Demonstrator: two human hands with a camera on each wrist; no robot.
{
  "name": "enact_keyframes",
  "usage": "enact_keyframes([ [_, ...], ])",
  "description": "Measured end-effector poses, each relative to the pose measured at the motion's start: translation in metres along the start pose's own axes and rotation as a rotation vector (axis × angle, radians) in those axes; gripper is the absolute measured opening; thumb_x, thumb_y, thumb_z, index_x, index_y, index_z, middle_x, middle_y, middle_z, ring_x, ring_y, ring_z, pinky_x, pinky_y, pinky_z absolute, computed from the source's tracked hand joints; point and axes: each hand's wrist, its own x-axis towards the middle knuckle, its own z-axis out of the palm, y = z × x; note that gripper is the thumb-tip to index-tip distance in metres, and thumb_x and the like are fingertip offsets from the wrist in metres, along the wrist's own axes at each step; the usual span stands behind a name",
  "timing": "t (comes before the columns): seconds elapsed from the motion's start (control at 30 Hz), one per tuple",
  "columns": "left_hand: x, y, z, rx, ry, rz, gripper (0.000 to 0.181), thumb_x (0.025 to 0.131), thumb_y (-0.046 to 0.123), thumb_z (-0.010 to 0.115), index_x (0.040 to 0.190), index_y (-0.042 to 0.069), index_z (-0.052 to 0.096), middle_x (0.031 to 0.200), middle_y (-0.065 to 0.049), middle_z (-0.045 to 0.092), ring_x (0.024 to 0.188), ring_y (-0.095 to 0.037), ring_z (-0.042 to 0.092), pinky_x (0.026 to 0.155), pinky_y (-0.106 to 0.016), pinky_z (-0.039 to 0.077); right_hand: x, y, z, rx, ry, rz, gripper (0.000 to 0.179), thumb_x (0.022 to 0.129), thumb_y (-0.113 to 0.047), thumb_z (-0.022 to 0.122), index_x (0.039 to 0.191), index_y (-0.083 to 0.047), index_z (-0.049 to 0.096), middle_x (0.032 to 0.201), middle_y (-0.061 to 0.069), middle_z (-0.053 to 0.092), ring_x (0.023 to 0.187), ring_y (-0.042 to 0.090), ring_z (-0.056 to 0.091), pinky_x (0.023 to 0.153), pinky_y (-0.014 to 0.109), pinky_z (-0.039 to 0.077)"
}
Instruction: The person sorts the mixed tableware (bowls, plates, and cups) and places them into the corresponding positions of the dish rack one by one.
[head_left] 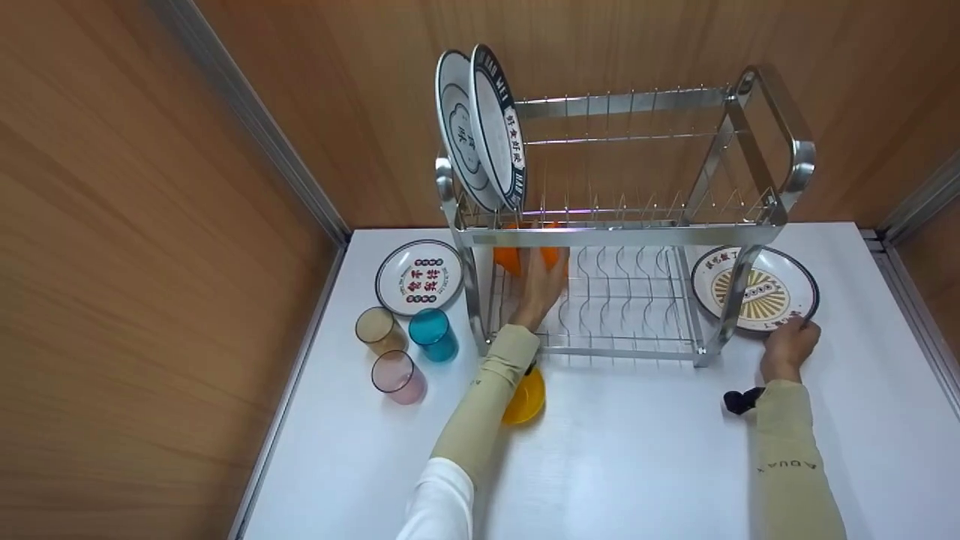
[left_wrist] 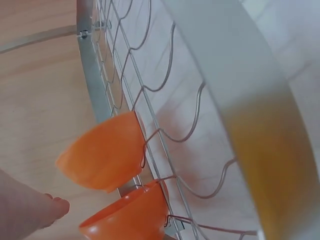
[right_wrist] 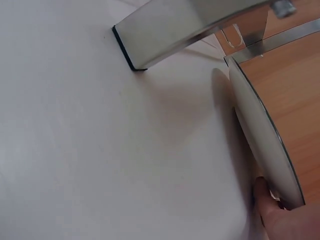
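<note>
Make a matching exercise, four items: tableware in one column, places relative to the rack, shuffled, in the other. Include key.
1. Orange bowls
2. Yellow bowl
3. Sunburst plate
4. Blue cup

A. By the rack's right end
B. On its lower tier
C. Left of it
D. In front of it

Pairs: 1-B, 2-D, 3-A, 4-C

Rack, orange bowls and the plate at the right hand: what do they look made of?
Rack: metal, probably steel, polished, from the bright reflections along its flat bars.
Orange bowls: probably plastic, smooth with a soft sheen, judging by their even colour.
Plate: smooth white with a printed pattern; ceramic or melamine, I can't tell which.
</note>
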Motion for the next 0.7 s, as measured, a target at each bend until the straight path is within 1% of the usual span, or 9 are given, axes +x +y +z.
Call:
enact_keyframes([
  [0.03,-0.002,0.001,0.0,0.009,0.007,0.0,0.072,0.108,0.037,0.053,0.165,0.013,0.016,0.169,-0.011,0.02,0.151,-0.027,0.028,0.124,-0.047,0.025,0.001,0.001,-0.002,0.022,-0.004,0.006,0.05,0.112,-0.03,0.022,0.158,-0.011,0.023,0.133,-0.011,0.044,0.127,0.001,0.043,0.104,0.01,0.035],
  [0.13,-0.007,0.002,0.001,0.026,0.028,0.007,0.071,0.108,0.037,0.054,0.164,0.014,0.018,0.168,-0.01,0.022,0.15,-0.028,0.03,0.124,-0.048,0.025,0.002,0.002,-0.006,0.096,0.008,0.002,0.048,0.112,-0.031,0.021,0.157,-0.013,0.023,0.153,-0.007,0.038,0.139,0.002,0.036,0.109,0.01,0.03],
  [0.23,-0.012,0.003,0.002,0.024,0.043,-0.001,0.068,0.108,0.036,0.053,0.164,0.019,0.019,0.169,-0.006,0.022,0.149,-0.025,0.031,0.123,-0.047,0.026,0.002,0.005,-0.009,0.163,0.043,-0.027,0.046,0.113,-0.03,0.021,0.154,-0.013,0.028,0.16,-0.003,0.035,0.143,0.004,0.034,0.111,0.009,0.029],
  [0.3,-0.015,0.004,0.003,0.017,0.052,-0.004,0.067,0.107,0.038,0.053,0.164,0.023,0.02,0.168,-0.002,0.024,0.148,-0.022,0.033,0.123,-0.044,0.028,0.002,0.006,-0.011,0.201,0.066,-0.047,0.044,0.113,-0.03,0.023,0.153,-0.012,0.031,0.161,-0.002,0.036,0.143,0.005,0.035,0.111,0.009,0.029],
  [0.37,-0.019,0.004,0.003,0.007,0.06,-0.003,0.065,0.107,0.04,0.053,0.162,0.026,0.022,0.166,0.001,0.028,0.145,-0.019,0.036,0.121,-0.04,0.032,0.001,0.008,-0.014,0.242,0.076,-0.045,0.044,0.113,-0.029,0.022,0.153,-0.013,0.031,0.162,-0.003,0.035,0.144,0.004,0.034,0.111,0.009,0.028],
  [0.47,-0.023,0.004,0.003,0.003,0.066,-0.005,0.064,0.107,0.045,0.052,0.161,0.026,0.025,0.162,0.001,0.034,0.142,-0.017,0.04,0.118,-0.037,0.037,-0.001,0.01,-0.019,0.312,0.084,-0.039,0.046,0.113,-0.028,0.022,0.156,-0.014,0.03,0.163,-0.004,0.034,0.145,0.002,0.032,0.112,0.008,0.026],
  [0.57,-0.029,0.004,0.003,-0.003,0.059,-0.028,0.068,0.106,0.05,0.051,0.162,0.022,0.025,0.162,-0.002,0.035,0.141,-0.019,0.042,0.115,-0.038,0.041,-0.003,0.011,-0.025,0.369,0.091,-0.028,0.046,0.113,-0.028,0.021,0.157,-0.016,0.029,0.163,-0.005,0.034,0.145,0.0,0.032,0.113,0.009,0.025],
  [0.67,-0.034,0.004,0.004,-0.012,0.053,-0.081,0.073,0.105,0.053,0.05,0.163,0.019,0.022,0.166,-0.005,0.029,0.143,-0.024,0.041,0.115,-0.043,0.041,-0.004,0.011,-0.03,0.404,0.1,-0.015,0.045,0.113,-0.031,0.022,0.156,-0.021,0.031,0.159,-0.007,0.039,0.142,0.0,0.036,0.113,0.009,0.027],
  [0.7,-0.035,0.004,0.004,-0.016,0.051,-0.092,0.074,0.105,0.053,0.05,0.164,0.018,0.021,0.167,-0.006,0.027,0.145,-0.026,0.04,0.116,-0.045,0.04,-0.004,0.011,-0.031,0.417,0.112,-0.021,0.045,0.113,-0.031,0.023,0.155,-0.02,0.033,0.157,-0.006,0.042,0.14,0.0,0.039,0.111,0.009,0.029],
])
